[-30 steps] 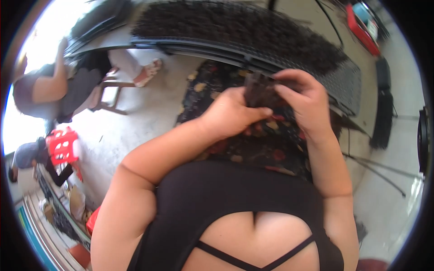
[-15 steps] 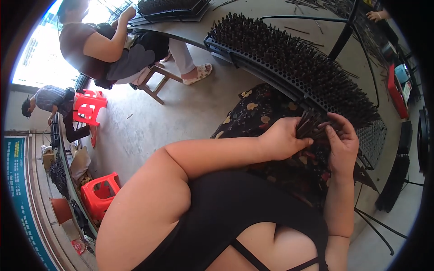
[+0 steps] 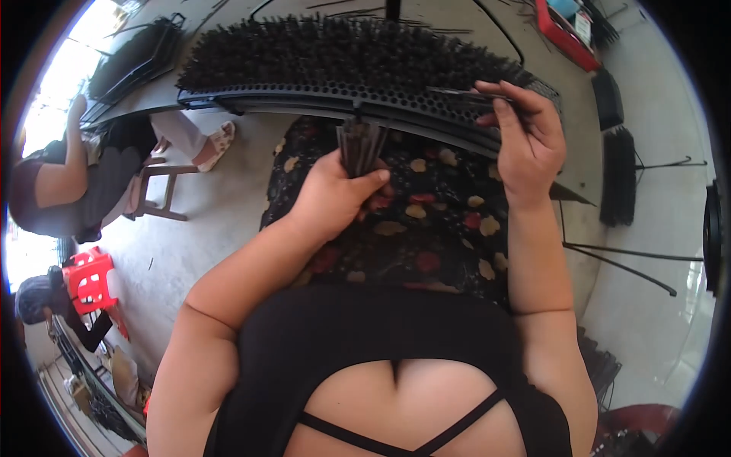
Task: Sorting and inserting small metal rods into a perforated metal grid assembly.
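My left hand (image 3: 329, 196) is closed around an upright bundle of thin dark sticks (image 3: 361, 151), held over my lap just below the front edge of a perforated black board (image 3: 304, 99). Many similar short dark sticks (image 3: 327, 53) stand packed in the board's holes, leaving a row of bare holes along the near side. Over the right part of the board is my right hand (image 3: 531, 148), its thumb and fingers pinching one or more thin dark sticks (image 3: 453, 92) that point left. Whether a tip touches a hole, I cannot tell.
A floral cloth (image 3: 411, 228) covers my lap. To the left, a person sits on a wooden stool (image 3: 171, 171) near another black rack (image 3: 141, 57); another person bends by a red plastic stool (image 3: 91, 278). A red tray (image 3: 567, 34) lies far right, above dark bristly blocks (image 3: 619, 175).
My hands, close together at the bundle before, are now apart. The right one has moved out over the board with sticks pinched. The view has turned, so the board now runs across the top.
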`<state>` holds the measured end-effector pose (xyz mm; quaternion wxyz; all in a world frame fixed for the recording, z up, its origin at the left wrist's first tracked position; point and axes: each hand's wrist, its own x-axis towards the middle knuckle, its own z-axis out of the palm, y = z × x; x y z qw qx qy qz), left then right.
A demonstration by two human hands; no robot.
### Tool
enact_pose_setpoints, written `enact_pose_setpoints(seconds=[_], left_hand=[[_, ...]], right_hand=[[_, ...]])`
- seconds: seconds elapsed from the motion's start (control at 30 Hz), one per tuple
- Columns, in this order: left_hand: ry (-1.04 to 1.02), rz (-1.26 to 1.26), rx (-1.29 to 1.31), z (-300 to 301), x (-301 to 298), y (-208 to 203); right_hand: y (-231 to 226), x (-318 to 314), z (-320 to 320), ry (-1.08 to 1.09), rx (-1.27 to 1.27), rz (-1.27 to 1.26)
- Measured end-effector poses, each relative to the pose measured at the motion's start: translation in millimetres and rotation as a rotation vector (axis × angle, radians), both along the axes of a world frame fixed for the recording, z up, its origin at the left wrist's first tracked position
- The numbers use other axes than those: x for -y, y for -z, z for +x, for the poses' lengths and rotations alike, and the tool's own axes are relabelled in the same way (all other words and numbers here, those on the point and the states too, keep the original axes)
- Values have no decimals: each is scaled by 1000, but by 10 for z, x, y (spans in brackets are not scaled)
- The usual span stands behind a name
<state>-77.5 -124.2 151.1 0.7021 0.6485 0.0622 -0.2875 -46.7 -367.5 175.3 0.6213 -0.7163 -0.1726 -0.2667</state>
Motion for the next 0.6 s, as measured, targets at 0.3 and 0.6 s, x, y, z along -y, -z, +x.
enact_pose_setpoints(seconds=[0.3,0.6], left_hand=[[59,-20,-23,-6,85,30],[81,-9,7,-13,93,64]], right_hand=[[95,135,29,31,15,4],[18,225,0,15,-33,-114]])
